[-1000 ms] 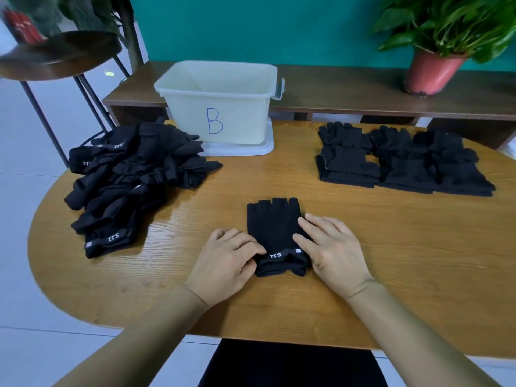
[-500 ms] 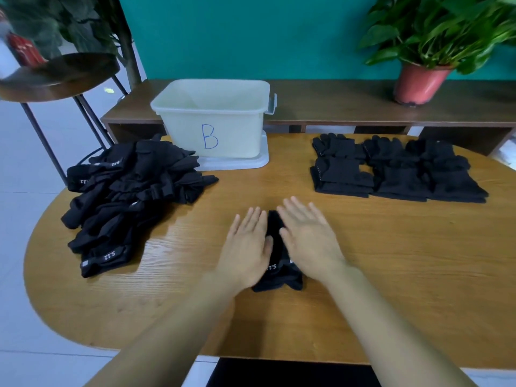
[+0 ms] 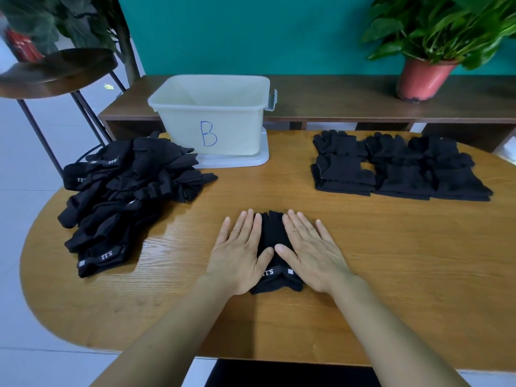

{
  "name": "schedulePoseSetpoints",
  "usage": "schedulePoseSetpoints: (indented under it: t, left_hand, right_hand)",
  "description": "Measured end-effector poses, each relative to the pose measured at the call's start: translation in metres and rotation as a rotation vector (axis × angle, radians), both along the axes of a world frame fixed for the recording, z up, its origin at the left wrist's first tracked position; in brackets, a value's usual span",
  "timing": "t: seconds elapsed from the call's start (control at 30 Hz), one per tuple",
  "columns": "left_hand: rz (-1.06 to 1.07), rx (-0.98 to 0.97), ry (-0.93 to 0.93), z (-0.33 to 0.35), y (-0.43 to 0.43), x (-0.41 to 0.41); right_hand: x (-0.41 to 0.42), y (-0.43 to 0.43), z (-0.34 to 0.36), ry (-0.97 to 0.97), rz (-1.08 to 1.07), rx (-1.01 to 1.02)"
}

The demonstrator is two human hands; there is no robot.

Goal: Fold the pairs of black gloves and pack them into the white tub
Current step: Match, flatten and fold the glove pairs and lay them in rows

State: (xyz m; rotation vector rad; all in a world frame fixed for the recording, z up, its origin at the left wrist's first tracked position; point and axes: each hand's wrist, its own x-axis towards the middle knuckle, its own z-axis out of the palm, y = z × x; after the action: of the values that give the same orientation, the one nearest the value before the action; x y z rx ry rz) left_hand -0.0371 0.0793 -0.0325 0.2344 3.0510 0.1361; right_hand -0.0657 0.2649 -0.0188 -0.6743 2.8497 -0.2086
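Your left hand: your left hand (image 3: 240, 254) lies flat on the left side of the black cloth glove pair (image 3: 272, 233); the fingers are straight and a little spread; they press down and grip nothing; the thumb points in toward the middle.
Your right hand: your right hand (image 3: 310, 252) lies flat on the right side of the same pair; its fingers are straight too and hold nothing; your two thumb tips are just beside each other on the cloth.
Glove pair: it lies on the oval brown wooden table (image 3: 405, 275), near your edge, under and between your hands; the cuff with white letters points at you; the finger ends point away.
Tub: the white plastic tub with a blue letter B (image 3: 237, 127) stands at the far side of the table on a flat white lid (image 3: 251, 161); its top is open; it is well apart from your hands.
Loose gloves: a messy heap of black gloves (image 3: 125, 191) lies to your left, just beside the tub.
Folded gloves: neat stacks of folded black gloves (image 3: 399, 171) sit in a row on your far right.
Behind the table: a long dark wooden bench (image 3: 335, 99) holds a green plant in a red pot (image 3: 424, 79); a round dark stool (image 3: 55, 71) stands far left.
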Motion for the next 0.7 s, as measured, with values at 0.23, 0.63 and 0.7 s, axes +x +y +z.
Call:
schedulePoseSetpoints:
  t: [0.23,0.63,0.7]
  left_hand:
    - [0.067,0.243,0.124,0.006,-0.025,0.019]
    - [-0.283,0.174,0.372,0.013,-0.02,0.045]
    - [-0.287,0.154,0.373,0.014,-0.017,0.041]
  right_hand:
    - [0.016,0.017,0.007,0.116,-0.109,-0.214]
    - [0.063,0.013,0.008,0.363,0.182,-0.227]
    - [0.06,0.015,0.009,0.329,0.159,-0.237]
